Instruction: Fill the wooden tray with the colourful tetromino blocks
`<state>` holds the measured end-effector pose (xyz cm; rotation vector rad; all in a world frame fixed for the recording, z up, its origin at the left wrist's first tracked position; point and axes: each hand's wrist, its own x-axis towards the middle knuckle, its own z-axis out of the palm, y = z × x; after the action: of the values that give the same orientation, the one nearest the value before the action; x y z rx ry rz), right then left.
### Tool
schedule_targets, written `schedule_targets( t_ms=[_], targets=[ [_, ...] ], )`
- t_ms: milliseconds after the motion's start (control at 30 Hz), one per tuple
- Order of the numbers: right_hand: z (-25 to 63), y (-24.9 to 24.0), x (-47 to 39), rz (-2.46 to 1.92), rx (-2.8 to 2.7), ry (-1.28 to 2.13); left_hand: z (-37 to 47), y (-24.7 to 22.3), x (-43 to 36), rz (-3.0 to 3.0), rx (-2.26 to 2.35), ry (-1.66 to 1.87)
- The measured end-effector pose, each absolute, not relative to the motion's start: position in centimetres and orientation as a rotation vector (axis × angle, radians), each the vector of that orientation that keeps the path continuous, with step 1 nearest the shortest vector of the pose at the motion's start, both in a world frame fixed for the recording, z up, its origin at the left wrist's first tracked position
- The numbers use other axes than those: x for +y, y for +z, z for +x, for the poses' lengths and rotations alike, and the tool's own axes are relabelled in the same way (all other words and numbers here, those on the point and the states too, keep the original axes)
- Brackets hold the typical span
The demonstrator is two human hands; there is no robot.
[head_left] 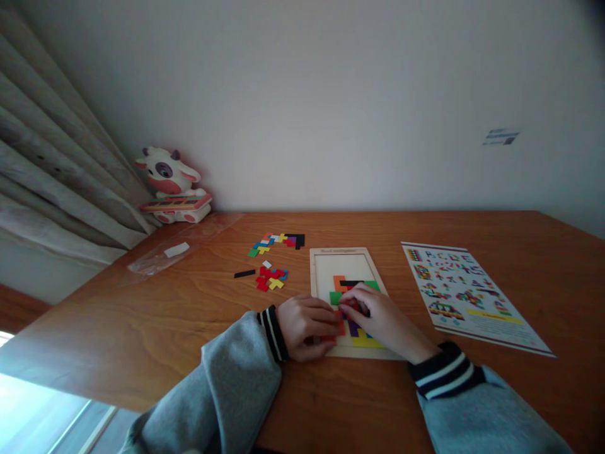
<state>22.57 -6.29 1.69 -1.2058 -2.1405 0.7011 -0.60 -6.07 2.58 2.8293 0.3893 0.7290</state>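
both my hands sit on the wooden puzzle tray (326,258), working coloured block pieces in its lower half.

the tray lies flat mid-bench, its upper part bare, with orange, green, black, purple and yellow pieces fitted lower down. my left hand (307,326) curls at the tray's left edge, its grip pinched on a red piece (338,328). my right hand (380,318) rests over the fitted pieces, fingers bent on them; i cannot tell what it holds. loose puzzle pieces (270,277) lie scattered to the left on the bench (142,328), a pattern sheet (466,293) to the right, and a cow toy (172,186) at the far left corner.
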Motion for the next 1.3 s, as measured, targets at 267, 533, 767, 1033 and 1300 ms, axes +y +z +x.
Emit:
schedule_targets(
  t_ms=[267, 533, 767, 1033, 1300],
  targets=[
    [22.7, 0.9, -6.2, -1.228, -2.16, 0.664, -0.6, 2.6, -6.1, 2.84, 0.381, 0.701],
    [22.6, 1.1, -6.3, -1.253, -2.179, 0.664, -0.6, 2.6, -6.2, 2.799, 0.369, 0.743],
    [22.6, 1.1, -6.4, -1.241, -2.181, 0.659, -0.5, 2.5, -6.3, 2.802, 0.377, 0.753],
    [22.4, 2.0, -6.5, -1.23, -2.059, 0.707, -2.0, 2.9, -4.7, 2.929, 0.654, 0.908],
    [22.9, 2.0, -6.1, -1.258, -1.9, 0.552, -7.7, 1.8, -0.9, 2.768, 1.656, 0.684]
  ],
)
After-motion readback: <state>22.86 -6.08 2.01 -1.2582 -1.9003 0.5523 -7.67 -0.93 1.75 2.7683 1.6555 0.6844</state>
